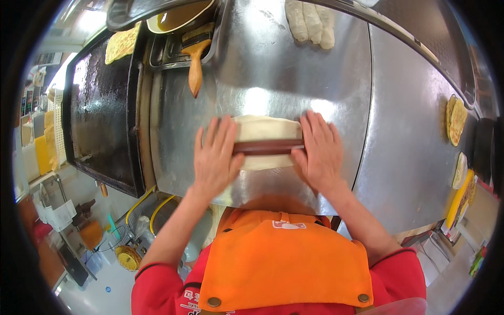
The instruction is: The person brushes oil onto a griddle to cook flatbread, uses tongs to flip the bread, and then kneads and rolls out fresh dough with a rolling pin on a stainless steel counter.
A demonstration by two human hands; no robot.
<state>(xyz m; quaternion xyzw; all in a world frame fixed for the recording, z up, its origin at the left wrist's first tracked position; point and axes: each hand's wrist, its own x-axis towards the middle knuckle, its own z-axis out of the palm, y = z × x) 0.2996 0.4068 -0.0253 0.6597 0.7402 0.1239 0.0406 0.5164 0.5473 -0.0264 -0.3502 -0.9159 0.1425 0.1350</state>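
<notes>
A dark brown rolling pin (269, 147) lies crosswise over a flattened, pale sheet of dough (267, 129) on the steel worktop (252, 189). My left hand (215, 155) bears on the pin's left end, fingers stretched away from me and thumb along the near side. At its right end is my right hand (323, 151), likewise flat, with the thumb at the pin. Both palms cover the pin's ends. Dough shows on the far and near sides of the pin, between the two hands.
Left of the worktop is a dark, oiled griddle (102, 114) with a browned flatbread (123, 44) at its far end. A wooden-handled brush (195, 59) rests on a metal tray beside a bowl of brown liquid (185, 16). Dough rolls (313, 23) lie farther back; cooked flatbreads (456, 121) sit at right.
</notes>
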